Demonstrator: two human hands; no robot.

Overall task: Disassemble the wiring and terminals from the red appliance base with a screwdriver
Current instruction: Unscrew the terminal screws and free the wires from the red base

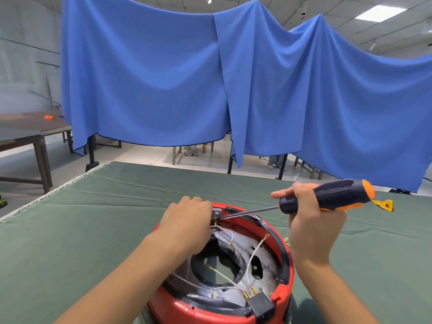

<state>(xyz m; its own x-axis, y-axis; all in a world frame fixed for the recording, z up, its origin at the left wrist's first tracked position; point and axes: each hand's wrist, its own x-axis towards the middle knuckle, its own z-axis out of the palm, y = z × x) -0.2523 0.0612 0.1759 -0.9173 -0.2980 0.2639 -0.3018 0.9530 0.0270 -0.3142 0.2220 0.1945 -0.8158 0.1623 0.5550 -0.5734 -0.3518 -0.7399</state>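
blue drape [163, 78], wooden tables [35, 127]

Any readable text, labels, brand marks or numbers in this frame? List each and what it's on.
None readable.
Screwdriver handle: no brand or size mark legible.
Yellow tag on the handle end: crumpled, any print too small to read.
Red appliance base: no label or number visible.
Grey terminal block: markings, if any, too blurred.

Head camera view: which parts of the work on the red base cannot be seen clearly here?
- Screwdriver tip: it reaches the small grey block; the screw there is too small to make out.
- Left hand fingers: hidden behind the hand's back, so its grip is unclear.
- Red base: its near side is cut off by the bottom edge.
- Small gold parts on the cloth: mostly hidden behind the right hand.
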